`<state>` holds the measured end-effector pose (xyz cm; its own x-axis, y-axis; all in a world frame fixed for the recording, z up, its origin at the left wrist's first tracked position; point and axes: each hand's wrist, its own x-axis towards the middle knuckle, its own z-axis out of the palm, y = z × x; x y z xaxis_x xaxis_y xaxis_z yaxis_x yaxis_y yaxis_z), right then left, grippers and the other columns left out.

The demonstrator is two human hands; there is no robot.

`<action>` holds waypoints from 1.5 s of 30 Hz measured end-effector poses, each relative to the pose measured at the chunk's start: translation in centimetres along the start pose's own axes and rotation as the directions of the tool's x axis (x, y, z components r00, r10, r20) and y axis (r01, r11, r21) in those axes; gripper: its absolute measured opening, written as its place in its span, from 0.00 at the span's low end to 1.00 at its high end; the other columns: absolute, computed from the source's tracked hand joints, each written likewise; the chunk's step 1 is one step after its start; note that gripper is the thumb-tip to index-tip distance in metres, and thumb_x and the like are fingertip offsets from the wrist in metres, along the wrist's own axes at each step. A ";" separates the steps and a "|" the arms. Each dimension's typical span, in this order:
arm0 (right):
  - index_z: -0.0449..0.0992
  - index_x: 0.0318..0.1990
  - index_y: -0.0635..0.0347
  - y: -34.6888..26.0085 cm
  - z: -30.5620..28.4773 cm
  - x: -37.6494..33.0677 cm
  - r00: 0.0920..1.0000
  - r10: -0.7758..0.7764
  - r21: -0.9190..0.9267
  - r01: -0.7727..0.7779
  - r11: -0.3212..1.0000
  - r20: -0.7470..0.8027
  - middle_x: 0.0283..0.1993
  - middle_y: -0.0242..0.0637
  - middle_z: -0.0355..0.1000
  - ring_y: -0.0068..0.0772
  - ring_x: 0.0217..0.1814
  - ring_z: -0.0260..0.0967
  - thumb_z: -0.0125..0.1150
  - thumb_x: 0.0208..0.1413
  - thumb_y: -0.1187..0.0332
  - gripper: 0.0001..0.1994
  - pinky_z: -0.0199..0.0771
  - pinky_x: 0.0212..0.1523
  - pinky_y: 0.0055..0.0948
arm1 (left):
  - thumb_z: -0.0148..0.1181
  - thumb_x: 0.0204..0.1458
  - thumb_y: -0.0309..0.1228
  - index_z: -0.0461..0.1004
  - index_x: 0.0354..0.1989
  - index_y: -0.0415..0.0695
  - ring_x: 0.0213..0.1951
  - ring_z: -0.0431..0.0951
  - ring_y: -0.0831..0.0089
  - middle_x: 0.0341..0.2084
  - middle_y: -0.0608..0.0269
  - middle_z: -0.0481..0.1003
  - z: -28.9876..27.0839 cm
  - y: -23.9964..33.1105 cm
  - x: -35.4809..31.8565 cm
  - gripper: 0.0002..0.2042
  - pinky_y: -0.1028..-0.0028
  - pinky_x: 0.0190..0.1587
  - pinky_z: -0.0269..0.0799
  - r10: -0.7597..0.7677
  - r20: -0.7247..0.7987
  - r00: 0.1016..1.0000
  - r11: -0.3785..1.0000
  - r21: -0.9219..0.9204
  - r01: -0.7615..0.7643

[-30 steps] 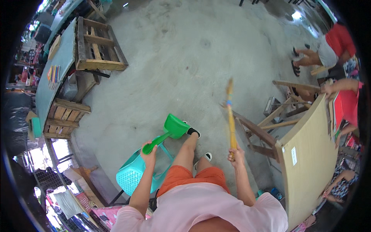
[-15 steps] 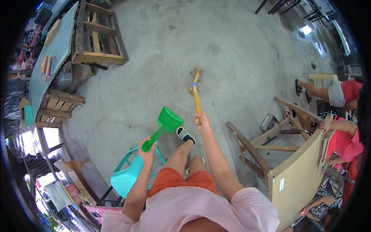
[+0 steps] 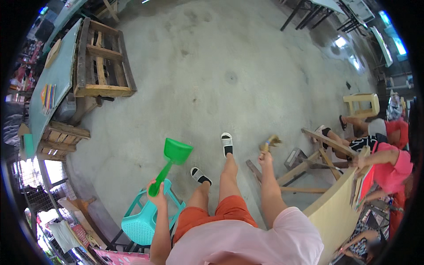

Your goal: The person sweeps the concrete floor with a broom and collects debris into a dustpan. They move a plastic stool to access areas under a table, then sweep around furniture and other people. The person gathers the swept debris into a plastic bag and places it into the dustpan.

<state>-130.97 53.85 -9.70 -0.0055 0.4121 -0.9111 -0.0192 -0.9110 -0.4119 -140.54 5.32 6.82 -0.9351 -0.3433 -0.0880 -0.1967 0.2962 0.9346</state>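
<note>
My left hand [image 3: 156, 192] is closed round the handle of a green dustpan [image 3: 176, 152], whose scoop points forward over the floor. Out to the right, my right hand [image 3: 265, 157] grips a short yellow-handled broom [image 3: 271, 142]. Its straw bristles bend to the right, close to the legs of a wooden desk. Both my feet, in slippers [image 3: 226, 144], are on the concrete floor between the two tools.
By my left arm stands a turquoise plastic chair [image 3: 143, 224]. A wooden desk [image 3: 336, 212] is at my right, with people [image 3: 391, 161] beyond it. A cream stool [image 3: 362, 105] stands farther off. At the left are a long table [image 3: 55, 73] and a wooden frame [image 3: 106, 87].
My right hand has swung the broom from the middle toward the desk at the right. The dustpan has shifted slightly left and lower in view. One foot has stepped forward.
</note>
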 end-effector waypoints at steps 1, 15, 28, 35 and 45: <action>0.62 0.27 0.65 0.9 2.8 1.1 1.000 -0.023 -0.015 0.024 1.000 0.016 0.15 0.27 0.50 0.20 0.10 0.45 0.45 0.49 0.75 0.03 0.47 0.10 0.19 | 0.62 0.35 0.17 0.69 0.33 0.40 0.43 0.69 0.67 0.39 0.54 0.70 1.8 0.7 0.1 0.14 0.72 0.48 0.63 -0.003 0.002 1.000 1.000 0.000 0.003; 0.62 0.33 0.61 -15.0 15.4 -4.6 0.966 -0.085 -0.459 0.192 0.868 0.244 0.16 0.29 0.53 0.20 0.11 0.45 0.44 0.44 0.81 0.07 0.47 0.10 0.23 | 0.64 0.31 0.18 0.69 0.30 0.40 0.35 0.72 0.74 0.31 0.61 0.73 11.0 6.7 0.6 0.15 0.75 0.41 0.67 -0.107 -0.357 0.928 0.979 0.124 0.161; 0.63 0.24 0.62 -6.0 29.2 4.1 0.886 0.334 -0.882 0.151 0.446 0.321 0.14 0.35 0.56 0.29 0.09 0.51 0.44 0.47 0.73 0.04 0.52 0.08 0.29 | 0.62 0.31 0.16 0.69 0.31 0.40 0.38 0.72 0.72 0.36 0.56 0.73 12.8 9.8 -4.9 0.15 0.74 0.43 0.66 -0.172 -0.589 0.790 0.984 -0.060 0.170; 0.58 0.32 0.54 -2.2 21.9 -15.9 0.849 0.411 -0.909 0.171 0.381 0.332 0.20 0.33 0.55 0.25 0.15 0.52 0.43 0.51 0.72 0.03 0.52 0.13 0.27 | 0.58 0.31 0.13 0.69 0.30 0.40 0.39 0.71 0.71 0.35 0.56 0.73 12.0 9.7 -8.5 0.15 0.73 0.44 0.66 -0.186 -0.777 0.601 0.981 -0.184 0.065; 0.64 0.45 0.52 -0.7 12.6 -23.4 0.641 0.713 -0.668 0.401 -0.627 -0.284 0.19 0.31 0.60 0.24 0.10 0.54 0.47 0.55 0.62 0.12 0.53 0.08 0.22 | 0.57 0.40 0.16 0.69 0.35 0.40 0.45 0.69 0.68 0.40 0.57 0.70 6.4 11.9 -26.2 0.13 0.72 0.48 0.65 -0.139 -0.984 -0.110 0.990 -0.142 0.017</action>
<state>-143.42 45.05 12.09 0.2665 -0.3898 -0.8815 0.6777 0.7261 -0.1162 -120.31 23.57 18.01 0.4204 -0.8807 0.2184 -0.1686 0.1607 0.9725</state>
